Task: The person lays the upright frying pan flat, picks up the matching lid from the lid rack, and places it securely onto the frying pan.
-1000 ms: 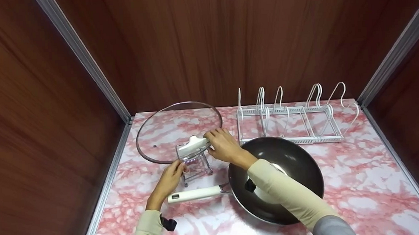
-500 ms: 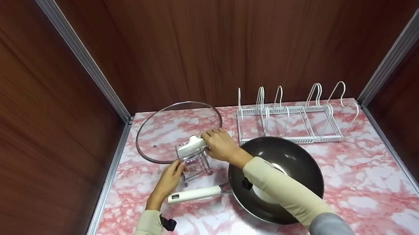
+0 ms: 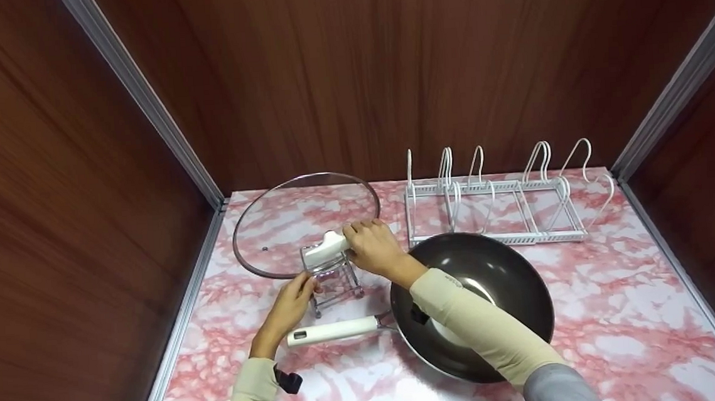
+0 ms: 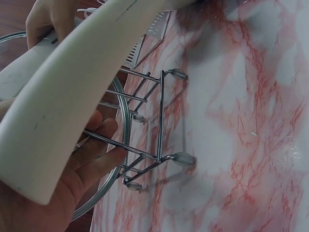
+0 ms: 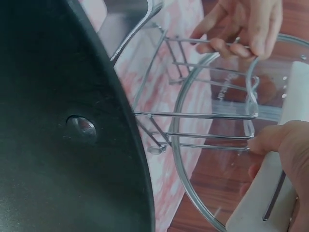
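A large glass lid (image 3: pixel 305 220) stands tilted in a small chrome wire lid stand (image 5: pixel 203 115). My right hand (image 3: pixel 373 246) grips the right end of the lid's white handle (image 3: pixel 326 248); in the right wrist view its thumb comes close to the stand's wires. My left hand (image 3: pixel 289 301) pinches a side wire of the stand, whose feet rest on the table in the left wrist view. Just in front of the stand lies the white handle (image 3: pixel 335 331) of a dark frying pan (image 3: pixel 507 278). My right forearm crosses above this pan and hides part of it.
At the back right sits a white wire rack (image 3: pixel 511 240) with several upright hoops, close behind the pan. Brown wood-look panels (image 3: pixel 349 88) enclose the pink marbled table (image 3: pixel 618 333) at the back and both sides.
My right hand and forearm have shifted slightly left. The left hand, lid, stand and pan show no clear movement.
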{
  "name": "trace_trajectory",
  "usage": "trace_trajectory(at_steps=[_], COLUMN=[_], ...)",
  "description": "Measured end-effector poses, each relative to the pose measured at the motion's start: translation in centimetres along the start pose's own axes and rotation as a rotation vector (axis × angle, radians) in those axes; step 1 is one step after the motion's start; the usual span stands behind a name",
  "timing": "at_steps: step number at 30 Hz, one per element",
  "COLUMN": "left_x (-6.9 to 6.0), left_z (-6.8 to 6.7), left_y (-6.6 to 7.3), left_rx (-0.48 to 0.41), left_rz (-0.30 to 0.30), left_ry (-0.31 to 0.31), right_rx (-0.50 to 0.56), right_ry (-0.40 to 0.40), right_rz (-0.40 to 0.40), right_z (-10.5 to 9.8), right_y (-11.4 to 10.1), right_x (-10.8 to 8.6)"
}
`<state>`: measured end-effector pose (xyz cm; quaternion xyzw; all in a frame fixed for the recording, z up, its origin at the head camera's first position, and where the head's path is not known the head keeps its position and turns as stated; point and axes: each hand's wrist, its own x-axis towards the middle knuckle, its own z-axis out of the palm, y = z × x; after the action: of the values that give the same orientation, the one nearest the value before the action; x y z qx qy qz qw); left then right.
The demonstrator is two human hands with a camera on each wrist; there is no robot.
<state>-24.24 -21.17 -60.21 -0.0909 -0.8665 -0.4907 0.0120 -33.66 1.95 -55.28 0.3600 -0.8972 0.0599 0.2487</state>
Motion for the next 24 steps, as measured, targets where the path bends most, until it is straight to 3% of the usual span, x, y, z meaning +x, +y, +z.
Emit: trace_trajectory(at_steps=[16,24], left_x=[-0.07,-0.09], left_z=[-0.11,-0.06], left_y=[-0.09,0.04], left_rx=[-0.035,-0.037], left_rz=[-0.011,-0.009], left_ry=[-0.015,-0.01], right_rx=[-0.048,-0.041], right_ry=[0.053,0.012], right_rz=[0.021,0.068], right_z=[0.68,0.62], right_y=[-0.47,-0.7], right_x=[0.33,0.58])
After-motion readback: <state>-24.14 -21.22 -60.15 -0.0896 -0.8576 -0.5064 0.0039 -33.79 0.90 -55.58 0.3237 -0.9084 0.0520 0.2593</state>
